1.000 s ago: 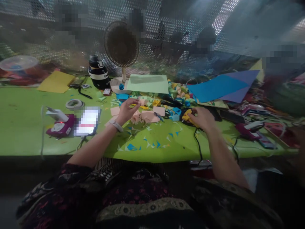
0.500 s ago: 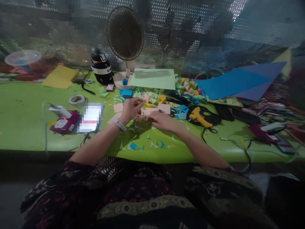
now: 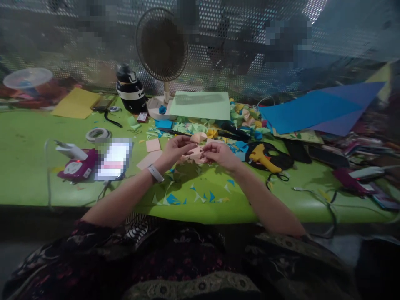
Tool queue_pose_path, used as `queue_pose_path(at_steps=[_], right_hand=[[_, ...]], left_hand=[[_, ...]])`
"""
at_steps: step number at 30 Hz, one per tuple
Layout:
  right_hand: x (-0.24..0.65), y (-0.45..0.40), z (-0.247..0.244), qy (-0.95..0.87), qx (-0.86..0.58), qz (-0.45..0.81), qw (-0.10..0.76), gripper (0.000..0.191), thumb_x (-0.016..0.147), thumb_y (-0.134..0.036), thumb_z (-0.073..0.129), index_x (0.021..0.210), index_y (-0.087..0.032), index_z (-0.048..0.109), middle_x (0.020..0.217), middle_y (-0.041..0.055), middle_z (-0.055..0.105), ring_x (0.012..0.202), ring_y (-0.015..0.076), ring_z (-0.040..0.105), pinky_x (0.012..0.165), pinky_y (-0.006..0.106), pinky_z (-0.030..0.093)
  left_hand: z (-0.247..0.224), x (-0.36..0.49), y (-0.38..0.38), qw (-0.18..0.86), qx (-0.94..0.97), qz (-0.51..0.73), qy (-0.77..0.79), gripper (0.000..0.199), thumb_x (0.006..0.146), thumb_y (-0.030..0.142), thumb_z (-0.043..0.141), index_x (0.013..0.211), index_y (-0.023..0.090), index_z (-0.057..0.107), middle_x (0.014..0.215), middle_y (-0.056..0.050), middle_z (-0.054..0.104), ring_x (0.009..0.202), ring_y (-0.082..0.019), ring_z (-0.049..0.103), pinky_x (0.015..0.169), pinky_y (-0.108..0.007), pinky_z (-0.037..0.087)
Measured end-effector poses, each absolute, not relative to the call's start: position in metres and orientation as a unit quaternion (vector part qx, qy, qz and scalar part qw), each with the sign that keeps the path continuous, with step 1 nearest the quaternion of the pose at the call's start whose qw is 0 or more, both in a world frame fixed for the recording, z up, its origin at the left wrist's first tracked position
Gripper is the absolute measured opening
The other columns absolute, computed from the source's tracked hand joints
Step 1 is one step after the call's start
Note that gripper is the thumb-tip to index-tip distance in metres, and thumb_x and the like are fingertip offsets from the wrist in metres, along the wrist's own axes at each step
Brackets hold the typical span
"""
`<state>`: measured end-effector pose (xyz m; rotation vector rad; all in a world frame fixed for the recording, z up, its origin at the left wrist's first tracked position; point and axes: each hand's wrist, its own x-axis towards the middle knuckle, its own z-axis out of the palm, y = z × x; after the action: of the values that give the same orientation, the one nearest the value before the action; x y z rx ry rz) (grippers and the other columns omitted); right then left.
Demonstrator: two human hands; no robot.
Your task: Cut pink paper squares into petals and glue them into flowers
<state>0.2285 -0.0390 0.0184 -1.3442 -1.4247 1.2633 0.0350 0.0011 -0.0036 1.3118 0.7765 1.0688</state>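
A pale pink paper piece point(image 3: 198, 155) lies between my two hands, low over the green table point(image 3: 31, 166). My left hand point(image 3: 178, 151), with a white watch at the wrist, has its fingers pinched at the left side of this paper. Opposite it, my right hand point(image 3: 221, 155) pinches the paper's right side. Pink paper squares point(image 3: 153, 145) lie left of my left hand. Just behind my fingers is a rounded pink piece point(image 3: 199, 136). Small blue and white scraps point(image 3: 175, 199) are scattered nearer the table's front edge.
A lit phone point(image 3: 114, 160) and a purple extension socket point(image 3: 78, 164) lie at left. Behind stand a black bottle point(image 3: 131, 93) and a fan point(image 3: 161, 46). Right of my hands are a yellow glue gun point(image 3: 264, 158), cables and large blue sheets point(image 3: 300, 108).
My right hand has lifted from lying palm-down to a pinch at the pink paper. My left hand has come slightly lower. The view has shifted a little.
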Motion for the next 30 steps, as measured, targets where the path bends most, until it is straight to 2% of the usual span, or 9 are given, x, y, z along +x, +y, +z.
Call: queue_pose_path(at_steps=[5,11,19,30], right_hand=[[0.225,-0.042,0.022,-0.514,-0.524,0.533,0.420,0.022,0.067,-0.022,0.076,0.084,-0.016,0.062,0.070,0.0012,0.071,0.053,0.0080,0.059,0.052,0.020,0.048],[0.223,-0.042,0.020,-0.506,-0.524,0.535,0.428,0.036,0.066,-0.023,0.075,0.097,-0.018,0.059,0.064,-0.0022,0.068,0.052,0.0101,0.059,0.050,0.022,0.047],[0.220,-0.044,0.020,-0.537,-0.512,0.519,0.424,0.042,0.065,-0.029,0.075,0.100,-0.017,0.056,0.073,0.0011,0.070,0.055,0.0114,0.059,0.055,0.026,0.048],[0.219,-0.046,0.020,-0.531,-0.488,0.532,0.445,0.045,0.064,-0.034,0.079,0.099,-0.018,0.056,0.074,-0.0003,0.067,0.056,0.0107,0.057,0.055,0.026,0.047]], left_hand=[[-0.004,0.034,0.002,0.582,0.573,0.464,0.342,0.034,0.074,0.040,0.079,0.096,0.018,0.064,0.098,-0.008,0.077,0.095,-0.022,0.074,0.074,-0.032,0.061],[-0.003,0.035,0.001,0.540,0.557,0.535,0.334,0.032,0.073,0.039,0.080,0.092,0.019,0.063,0.094,-0.006,0.077,0.086,-0.018,0.073,0.071,-0.029,0.059],[-0.001,0.040,-0.008,0.515,0.619,0.512,0.298,0.030,0.073,0.038,0.080,0.091,0.018,0.066,0.086,-0.005,0.074,0.081,-0.018,0.071,0.072,-0.030,0.057],[0.008,0.040,-0.013,0.578,0.584,0.474,0.317,0.039,0.065,0.041,0.086,0.088,0.015,0.069,0.087,-0.005,0.074,0.076,-0.014,0.067,0.072,-0.027,0.052]])
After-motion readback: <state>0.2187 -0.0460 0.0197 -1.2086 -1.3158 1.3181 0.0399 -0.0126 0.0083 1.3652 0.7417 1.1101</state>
